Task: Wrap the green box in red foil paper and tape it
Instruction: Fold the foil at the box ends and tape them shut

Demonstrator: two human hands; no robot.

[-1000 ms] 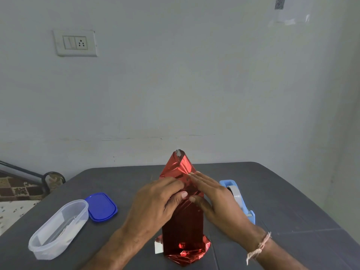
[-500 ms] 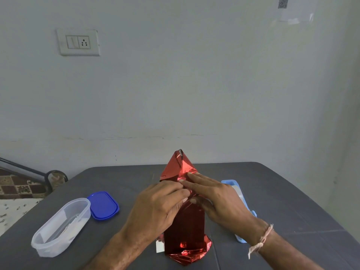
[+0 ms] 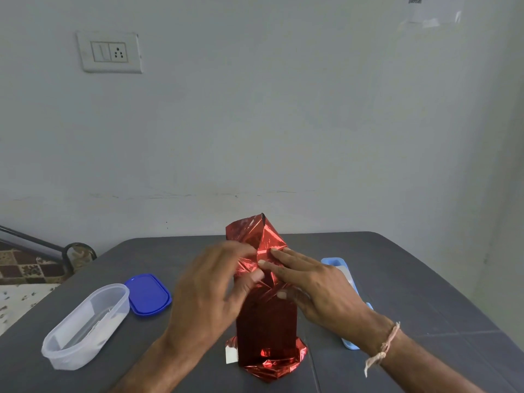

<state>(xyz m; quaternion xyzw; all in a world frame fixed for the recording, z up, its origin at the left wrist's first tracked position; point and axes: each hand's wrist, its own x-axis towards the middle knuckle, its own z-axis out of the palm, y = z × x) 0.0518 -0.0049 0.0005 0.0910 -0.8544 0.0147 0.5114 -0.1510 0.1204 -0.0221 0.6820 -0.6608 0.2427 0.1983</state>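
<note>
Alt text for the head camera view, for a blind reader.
Two hands fold red foil paper over the top of an upright wrapped box on a grey table: left hand pinches it, right hand presses with flat fingers. A clear tub and blue lid lie left, a tape dispenser right.

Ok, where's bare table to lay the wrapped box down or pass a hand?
Free: the table right of the tape dispenser out to its edge, and the strip behind the foil-wrapped box along the far edge. Crowded: left, where the clear container and blue lid sit beside the left hand; the right hand overlaps the dispenser.
</note>
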